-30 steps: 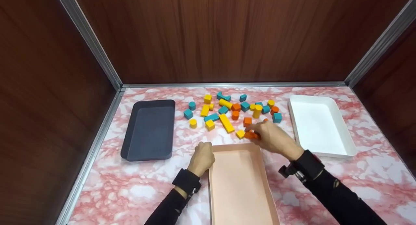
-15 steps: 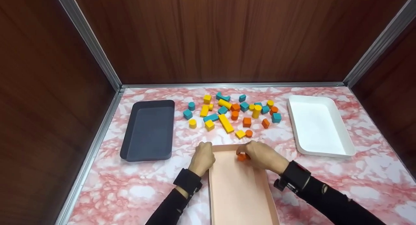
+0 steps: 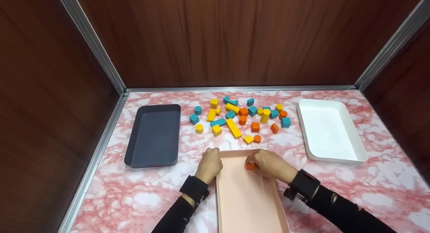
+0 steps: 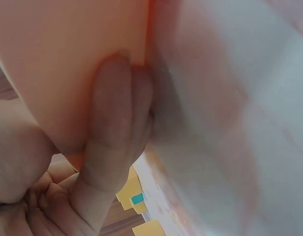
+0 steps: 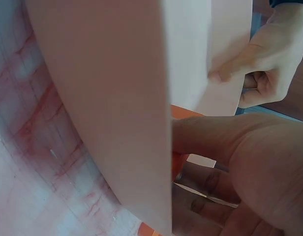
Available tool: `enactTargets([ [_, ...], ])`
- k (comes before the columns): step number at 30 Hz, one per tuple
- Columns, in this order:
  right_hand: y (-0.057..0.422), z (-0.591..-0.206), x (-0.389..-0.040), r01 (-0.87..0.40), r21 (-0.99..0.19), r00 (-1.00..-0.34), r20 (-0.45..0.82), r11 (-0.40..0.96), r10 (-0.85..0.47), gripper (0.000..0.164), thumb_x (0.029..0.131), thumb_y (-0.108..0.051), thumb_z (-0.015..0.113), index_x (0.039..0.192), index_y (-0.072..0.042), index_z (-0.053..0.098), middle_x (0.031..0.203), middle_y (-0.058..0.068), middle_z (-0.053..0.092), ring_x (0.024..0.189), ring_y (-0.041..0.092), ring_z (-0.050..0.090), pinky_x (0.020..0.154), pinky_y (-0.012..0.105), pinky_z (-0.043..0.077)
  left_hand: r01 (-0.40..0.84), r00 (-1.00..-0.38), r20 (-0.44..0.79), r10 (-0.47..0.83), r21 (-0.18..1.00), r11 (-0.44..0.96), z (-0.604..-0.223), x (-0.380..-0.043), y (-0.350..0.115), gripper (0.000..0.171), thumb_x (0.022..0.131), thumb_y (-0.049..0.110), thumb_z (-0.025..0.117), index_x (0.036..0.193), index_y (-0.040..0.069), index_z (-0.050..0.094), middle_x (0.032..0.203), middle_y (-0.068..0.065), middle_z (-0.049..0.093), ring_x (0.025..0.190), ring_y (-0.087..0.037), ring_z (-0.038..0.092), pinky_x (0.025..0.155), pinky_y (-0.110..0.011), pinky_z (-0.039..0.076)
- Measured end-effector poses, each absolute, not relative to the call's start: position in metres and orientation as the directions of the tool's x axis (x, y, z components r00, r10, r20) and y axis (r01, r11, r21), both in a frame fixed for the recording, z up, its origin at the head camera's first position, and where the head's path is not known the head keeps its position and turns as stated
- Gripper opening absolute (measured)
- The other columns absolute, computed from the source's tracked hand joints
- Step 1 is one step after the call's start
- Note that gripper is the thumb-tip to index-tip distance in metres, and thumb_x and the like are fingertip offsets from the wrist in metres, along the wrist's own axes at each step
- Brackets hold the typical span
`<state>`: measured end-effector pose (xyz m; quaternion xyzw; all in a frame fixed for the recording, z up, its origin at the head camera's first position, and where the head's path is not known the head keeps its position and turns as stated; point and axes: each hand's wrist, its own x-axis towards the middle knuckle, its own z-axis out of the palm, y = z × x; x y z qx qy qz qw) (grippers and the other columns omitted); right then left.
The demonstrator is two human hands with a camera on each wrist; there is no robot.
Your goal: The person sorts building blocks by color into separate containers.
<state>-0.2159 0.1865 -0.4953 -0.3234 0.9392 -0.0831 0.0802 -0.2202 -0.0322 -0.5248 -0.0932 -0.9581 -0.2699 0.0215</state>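
My left hand (image 3: 209, 164) grips the far left corner of a peach tray (image 3: 248, 201). In the left wrist view its fingers (image 4: 112, 103) lie against the outside of the tray wall. Inside the far right corner of that tray, my right hand (image 3: 271, 165) pinches an orange block (image 3: 250, 166), low near the tray floor. The right wrist view shows part of this orange block (image 5: 185, 112) above the thumb, with the tray wall covering the fingertips. The block's full shape is hidden by the hand.
Yellow, teal and orange blocks lie scattered beyond the tray, among them a yellow bar (image 3: 234, 128), an orange cube (image 3: 255, 127) and a teal cube (image 3: 285, 122). A dark grey tray (image 3: 154, 135) stands at left, a white tray (image 3: 332, 132) at right. Wooden panels (image 3: 215, 41) enclose the table.
My right hand has come back from the scattered blocks with the orange block, into the peach tray, and moved slightly lower since. My left hand has kept its place at the tray corner.
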Motion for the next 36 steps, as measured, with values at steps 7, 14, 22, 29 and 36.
enactTargets([
  [7, 0.186, -0.497, -0.216, -0.607, -0.209, -0.77, -0.083, 0.767, -0.632, 0.023, 0.077, -0.018, 0.076, 0.1, -0.017, 0.07, 0.081, -0.001, 0.064, 0.066, 0.01, 0.053, 0.065, 0.021, 0.052, 0.154, -0.988, 0.069, 0.138, 0.524, 0.838, -0.525, -0.22, -0.032, 0.008, 0.076, -0.002, 0.062, 0.083, 0.0, 0.061, 0.082, -0.019, 0.062, 0.077, -0.035, 0.064, 0.066, -0.042, 0.052],
  [14, 0.189, -0.495, -0.209, -0.616, -0.204, -0.768, -0.057, 0.761, -0.638, 0.035, 0.078, -0.028, 0.075, 0.111, -0.018, 0.066, 0.102, 0.004, 0.064, 0.074, 0.012, 0.055, 0.07, 0.026, 0.054, 0.162, -0.987, 0.088, 0.137, 0.504, 0.848, -0.525, -0.22, -0.031, 0.009, 0.074, -0.002, 0.065, 0.082, 0.0, 0.061, 0.081, -0.019, 0.064, 0.076, -0.036, 0.065, 0.066, -0.042, 0.053],
  [22, 0.191, -0.466, -0.208, -0.638, -0.259, -0.751, -0.003, 0.726, -0.661, 0.057, 0.076, -0.041, 0.075, 0.127, -0.023, 0.057, 0.125, 0.006, 0.057, 0.103, 0.019, 0.056, 0.082, 0.035, 0.054, 0.189, -0.982, 0.123, 0.146, 0.498, 0.846, -0.527, -0.221, -0.03, 0.009, 0.072, -0.003, 0.066, 0.08, -0.001, 0.061, 0.078, -0.019, 0.063, 0.075, -0.037, 0.064, 0.067, -0.043, 0.052],
  [29, 0.203, -0.43, -0.23, -0.657, -0.285, -0.751, 0.165, 0.698, -0.639, 0.081, 0.071, -0.049, 0.077, 0.141, -0.036, 0.038, 0.148, 0.006, 0.035, 0.128, 0.028, 0.041, 0.087, 0.045, 0.051, 0.179, -0.983, 0.121, 0.136, 0.495, 0.85, -0.528, -0.221, -0.028, 0.01, 0.072, -0.001, 0.066, 0.082, -0.002, 0.062, 0.08, -0.02, 0.062, 0.076, -0.038, 0.062, 0.069, -0.045, 0.051],
  [36, 0.222, -0.417, -0.273, -0.565, -0.258, -0.824, 0.226, 0.784, -0.52, 0.095, 0.067, -0.052, 0.078, 0.145, -0.041, 0.025, 0.156, 0.004, 0.018, 0.134, 0.036, 0.029, 0.088, 0.056, 0.047, 0.165, -0.986, 0.111, 0.126, 0.492, 0.855, -0.527, -0.219, -0.027, 0.012, 0.073, -0.001, 0.066, 0.084, -0.003, 0.062, 0.082, -0.019, 0.062, 0.077, -0.038, 0.062, 0.07, -0.044, 0.051],
])
